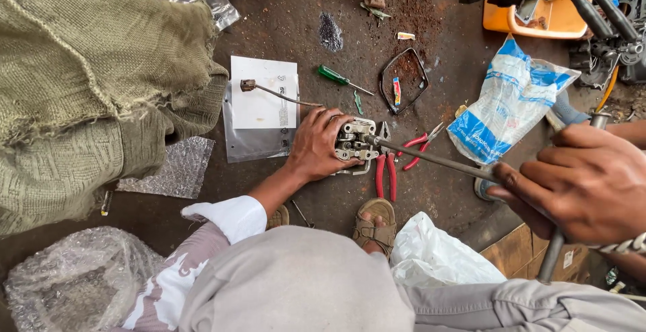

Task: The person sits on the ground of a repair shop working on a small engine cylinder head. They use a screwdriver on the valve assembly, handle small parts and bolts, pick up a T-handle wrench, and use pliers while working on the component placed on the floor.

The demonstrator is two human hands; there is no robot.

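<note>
Under the left hand (315, 146) sits the metal part (356, 143).

Single view, head-worn camera. Looks almost straight down over the wearer's grey-trousered knees (303, 285) onto the dark stained concrete floor (282, 22). Close range: right hand (582, 184) fills the near right edge, left hand (316, 147) sits mid-frame. No second view to overlap.
</note>
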